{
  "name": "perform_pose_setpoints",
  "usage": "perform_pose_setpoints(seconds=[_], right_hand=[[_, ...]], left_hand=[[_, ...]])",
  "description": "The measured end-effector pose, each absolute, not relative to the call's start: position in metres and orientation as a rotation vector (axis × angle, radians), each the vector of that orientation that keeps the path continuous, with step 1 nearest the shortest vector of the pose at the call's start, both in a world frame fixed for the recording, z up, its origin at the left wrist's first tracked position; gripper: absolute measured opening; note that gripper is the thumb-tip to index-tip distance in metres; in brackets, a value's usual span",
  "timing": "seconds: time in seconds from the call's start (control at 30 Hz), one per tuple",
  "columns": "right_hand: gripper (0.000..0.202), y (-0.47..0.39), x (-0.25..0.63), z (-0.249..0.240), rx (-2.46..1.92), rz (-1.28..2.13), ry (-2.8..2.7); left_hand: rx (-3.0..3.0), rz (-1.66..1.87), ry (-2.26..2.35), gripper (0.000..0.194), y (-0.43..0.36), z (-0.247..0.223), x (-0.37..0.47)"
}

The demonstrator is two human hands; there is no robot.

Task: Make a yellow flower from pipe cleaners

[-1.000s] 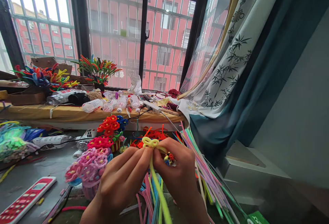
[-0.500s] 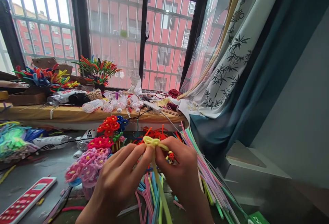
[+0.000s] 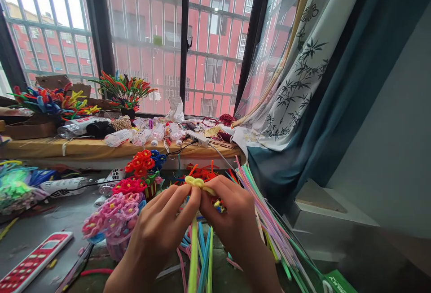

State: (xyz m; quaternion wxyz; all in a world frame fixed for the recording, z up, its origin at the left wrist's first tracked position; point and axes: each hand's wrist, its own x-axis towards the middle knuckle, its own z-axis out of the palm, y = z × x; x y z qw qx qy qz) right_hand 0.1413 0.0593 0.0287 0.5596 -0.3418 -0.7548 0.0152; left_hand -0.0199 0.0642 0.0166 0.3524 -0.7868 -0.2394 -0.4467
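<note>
A yellow fuzzy stem (image 3: pixel 193 252), looped at its top, is held between both hands near the middle of the view. My left hand (image 3: pixel 164 221) pinches the base of the loops between thumb and index finger. On the right side of the loops, my right hand (image 3: pixel 232 207) grips a short yellow end with its fingers closed. The long part of the stem hangs down below the fingers. The fingertips of both hands are almost touching, and they partly cover the loops' base.
Pink fuzzy flowers (image 3: pixel 116 216), red flowers (image 3: pixel 139 163) and a red-and-white remote (image 3: pixel 37 261) lie to the left. Pastel stems (image 3: pixel 269 221) lean at the right. Plastic bottles (image 3: pixel 117 137) line the windowsill (image 3: pixel 84 149) behind.
The hanging part of the yellow stem has swung left and is now nearly vertical. My hands have drawn slightly closer together, and the view has shifted a little.
</note>
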Motion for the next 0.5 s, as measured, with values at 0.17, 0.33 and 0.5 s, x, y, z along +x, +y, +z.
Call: perform_pose_setpoints(seconds=[0.17,0.33,0.5], right_hand=[[0.02,0.06,0.141,0.028,-0.791,0.075,-1.773],[0.02,0.058,0.142,0.028,-0.809,0.056,-1.789],[0.02,0.053,0.141,0.03,-0.802,0.045,-1.8]], left_hand=[[-2.111,-1.19,-0.583,0.021,0.067,0.016,-0.023],[-2.144,-1.17,-0.587,0.023,0.065,0.023,-0.022],[-2.144,-1.218,-0.59,0.025,0.059,0.028,-0.022]])
